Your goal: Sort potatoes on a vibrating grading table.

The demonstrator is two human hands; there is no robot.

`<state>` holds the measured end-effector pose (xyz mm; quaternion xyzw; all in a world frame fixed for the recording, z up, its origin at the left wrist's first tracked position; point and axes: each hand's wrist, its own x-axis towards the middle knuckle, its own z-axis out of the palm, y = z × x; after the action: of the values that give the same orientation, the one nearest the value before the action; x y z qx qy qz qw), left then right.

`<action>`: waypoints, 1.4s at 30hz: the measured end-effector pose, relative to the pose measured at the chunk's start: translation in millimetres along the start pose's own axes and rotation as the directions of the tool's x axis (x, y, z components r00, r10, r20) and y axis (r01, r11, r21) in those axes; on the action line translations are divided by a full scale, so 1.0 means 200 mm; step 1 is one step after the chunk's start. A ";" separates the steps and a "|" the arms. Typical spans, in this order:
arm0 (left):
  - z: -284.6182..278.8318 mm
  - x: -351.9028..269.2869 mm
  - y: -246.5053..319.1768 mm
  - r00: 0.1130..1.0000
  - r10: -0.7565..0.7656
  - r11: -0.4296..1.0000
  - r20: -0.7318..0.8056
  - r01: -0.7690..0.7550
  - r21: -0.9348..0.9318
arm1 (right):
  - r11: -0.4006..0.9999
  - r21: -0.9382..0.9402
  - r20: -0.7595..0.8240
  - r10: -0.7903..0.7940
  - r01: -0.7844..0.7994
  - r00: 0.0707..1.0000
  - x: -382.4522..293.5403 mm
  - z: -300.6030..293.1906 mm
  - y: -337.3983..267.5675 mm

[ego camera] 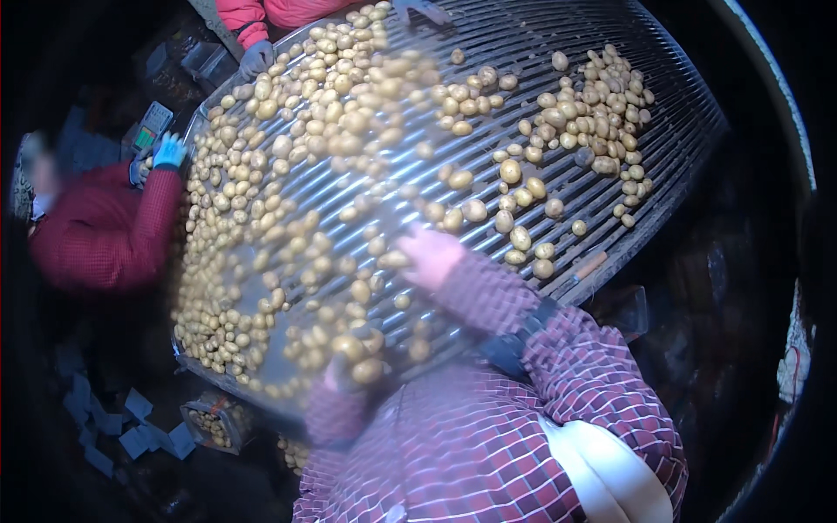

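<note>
Several potatoes [518, 238] are spread over a slatted metal sorting table [523, 39]. My right hand [428, 257], below a plaid sleeve, reaches out over the slats near the middle. A yellowish potato [393, 259] is at its fingertips, but blur hides whether the fingers grip it. Close to my body, at the table's near edge, is my left hand [336, 376]. Larger potatoes [367, 371] lie right beside it, and its fingers are too blurred and covered to read. Haze smears the middle of the view.
Across the table, a person in a red jacket has a gloved hand [257, 60] at the rim. Another person in dark red, at left, wears a blue glove [170, 151] near a weighing scale [157, 119]. A potato-filled container [212, 426] stands below. A wooden-handled tool [590, 266] lies at the right edge.
</note>
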<state>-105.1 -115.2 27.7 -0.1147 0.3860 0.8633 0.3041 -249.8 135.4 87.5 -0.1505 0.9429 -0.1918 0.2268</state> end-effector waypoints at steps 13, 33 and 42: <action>0.05 -0.28 0.11 0.978 0.196 0.978 -0.076 -0.190 0.089 | -0.142 0.987 -0.029 0.275 0.071 0.961 -0.09 0.05 0.37; -1.04 -1.90 -0.44 0.372 0.334 0.626 -0.866 -0.775 -0.091 | 0.255 0.819 0.574 -0.355 -0.514 0.738 0.05 0.84 -1.21; -1.50 -1.98 -0.79 0.115 -0.105 0.953 -0.988 -0.272 -0.133 | 0.719 0.619 0.499 -0.671 0.316 0.549 -0.29 1.35 -1.62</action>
<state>293.0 -426.9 -97.5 -0.6775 0.3685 0.6289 -0.0984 -6.2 -207.6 25.2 -0.4202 0.6249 -0.3950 0.5262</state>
